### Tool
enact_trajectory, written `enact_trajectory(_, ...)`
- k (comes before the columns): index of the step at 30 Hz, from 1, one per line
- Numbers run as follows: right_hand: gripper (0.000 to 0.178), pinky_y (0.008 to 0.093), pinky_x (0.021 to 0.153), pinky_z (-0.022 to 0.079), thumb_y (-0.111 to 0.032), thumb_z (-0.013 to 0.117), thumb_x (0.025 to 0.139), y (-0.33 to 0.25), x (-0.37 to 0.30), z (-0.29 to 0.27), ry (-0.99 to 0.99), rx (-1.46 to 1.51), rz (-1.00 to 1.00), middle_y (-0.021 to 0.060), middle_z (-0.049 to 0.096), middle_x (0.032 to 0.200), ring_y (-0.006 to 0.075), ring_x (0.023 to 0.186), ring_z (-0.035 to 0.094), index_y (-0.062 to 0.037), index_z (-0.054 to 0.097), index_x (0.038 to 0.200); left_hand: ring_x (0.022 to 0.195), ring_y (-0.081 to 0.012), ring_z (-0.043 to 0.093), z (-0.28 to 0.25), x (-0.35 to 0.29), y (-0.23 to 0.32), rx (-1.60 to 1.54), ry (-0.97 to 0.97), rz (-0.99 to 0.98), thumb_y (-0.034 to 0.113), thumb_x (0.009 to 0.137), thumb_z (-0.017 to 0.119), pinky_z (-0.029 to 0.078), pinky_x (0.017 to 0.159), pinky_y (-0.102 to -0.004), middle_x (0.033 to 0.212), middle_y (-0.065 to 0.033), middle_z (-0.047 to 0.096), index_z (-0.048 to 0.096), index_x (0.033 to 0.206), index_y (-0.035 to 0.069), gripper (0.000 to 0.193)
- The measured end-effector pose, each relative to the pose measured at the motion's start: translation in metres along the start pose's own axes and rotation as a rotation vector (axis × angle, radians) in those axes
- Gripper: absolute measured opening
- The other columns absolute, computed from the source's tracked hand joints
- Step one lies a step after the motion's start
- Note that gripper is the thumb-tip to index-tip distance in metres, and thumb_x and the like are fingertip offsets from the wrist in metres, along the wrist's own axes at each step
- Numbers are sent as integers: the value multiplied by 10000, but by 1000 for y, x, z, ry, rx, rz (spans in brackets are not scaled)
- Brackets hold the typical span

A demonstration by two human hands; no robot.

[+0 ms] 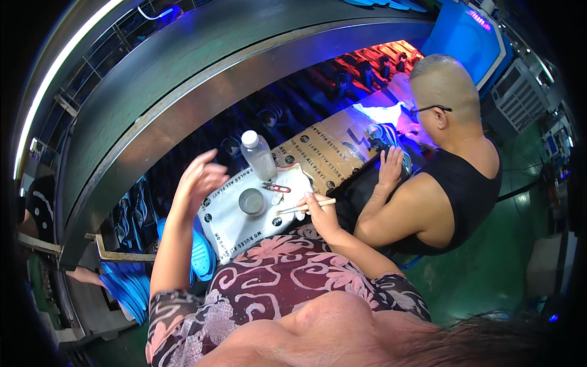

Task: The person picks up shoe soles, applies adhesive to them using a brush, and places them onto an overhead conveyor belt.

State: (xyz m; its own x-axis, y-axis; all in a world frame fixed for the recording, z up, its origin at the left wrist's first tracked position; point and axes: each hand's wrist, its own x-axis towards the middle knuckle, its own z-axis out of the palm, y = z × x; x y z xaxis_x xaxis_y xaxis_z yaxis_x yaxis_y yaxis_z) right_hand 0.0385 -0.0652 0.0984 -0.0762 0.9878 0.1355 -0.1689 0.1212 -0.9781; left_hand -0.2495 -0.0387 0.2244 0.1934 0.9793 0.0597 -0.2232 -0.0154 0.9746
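My right hand (323, 215) is closed round a thin paintbrush (306, 207) with a pale wooden handle, its tip pointing left over a white printed sheet (229, 231). My left hand (205, 175) is raised beside the sheet's far left edge, slightly blurred, fingers apart and nothing seen in them. Between the hands a small round cup (251, 202) stands on the sheet. Behind it is a clear plastic bottle (259, 158) with a white cap, upright and partly filled. Red-handled thread snips (277, 187) lie just right of the cup.
A co-worker (449, 177) in a black sleeveless top sits at my right, a hand near a blue shoe part (385, 134). A metal-edged conveyor (183, 92) curves across the far side. Brown printed cardboard (321, 156) adjoins the sheet; blue soles (202, 254) are at left.
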Motion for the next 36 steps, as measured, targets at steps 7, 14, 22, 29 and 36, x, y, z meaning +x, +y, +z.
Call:
enact_trajectory(7, 353, 234, 584, 424, -236, 442, 940, 8, 2, 17, -95, 26, 90, 61, 600, 680, 104, 616, 530, 18, 599, 751, 802, -231, 602, -119, -185, -103, 1195, 564, -294, 192, 754, 618, 486, 716, -332, 906, -140, 596, 498, 1149, -5, 457)
enact_trajectory(14, 365, 238, 598, 410, -245, 444, 939, 5, 8, 9, -139, -99, 99, 56, 581, 655, 104, 608, 514, 20, 599, 740, 806, -377, 600, -80, -172, -132, 1669, 609, -620, 182, 709, 577, 491, 690, -459, 976, -220, 597, 490, 1064, 20, 400)
enact_trajectory(22, 390, 232, 609, 403, -258, 444, 944, 7, 9, 14, -154, -54, 135, 57, 574, 654, 101, 618, 498, 39, 610, 751, 668, -350, 612, -79, -176, -127, 1387, 744, -595, 181, 772, 527, 452, 576, -471, 801, -210, 627, 474, 1055, -2, 341)
enact_trajectory(29, 398, 251, 626, 400, -271, 443, 937, -5, 13, 19, -195, -46, 153, 79, 567, 656, 126, 630, 511, 43, 596, 746, 892, -216, 598, -48, -179, -99, -478, 750, -449, 208, 778, 618, 501, 799, -347, 1055, -119, 575, 408, 1239, -16, 554)
enact_trajectory(36, 395, 252, 633, 407, -273, 445, 936, -27, 23, 29, -208, -8, 64, 86, 574, 675, 130, 620, 514, 49, 602, 767, 818, -189, 611, 10, -140, -80, -99, 526, -275, 144, 775, 626, 525, 660, -276, 1012, -117, 577, 330, 1264, 36, 582)
